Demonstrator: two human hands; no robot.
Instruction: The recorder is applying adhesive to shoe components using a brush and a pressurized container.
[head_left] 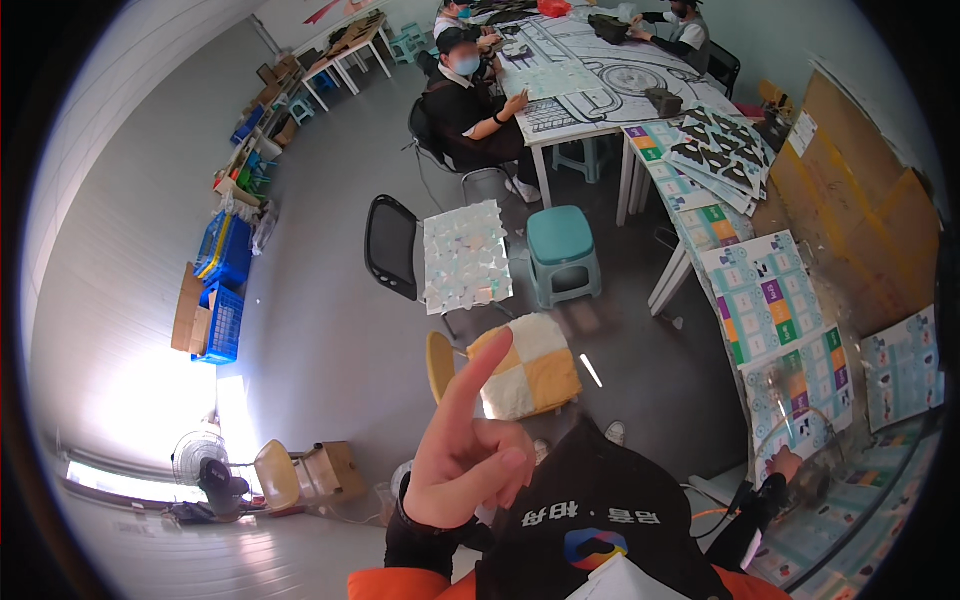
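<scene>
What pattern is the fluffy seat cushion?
The cushion has yellow and white checks, in the head view.

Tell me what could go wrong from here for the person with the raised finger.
The right hand is beside the colourful printed sheets, so a careless brush might shift or crease them. With the left hand raised in front of the camera, the chair with the checked cushion, close to the shoes, could be bumped. The pale sheet lying across the black chair might slip if that chair were knocked.
</scene>
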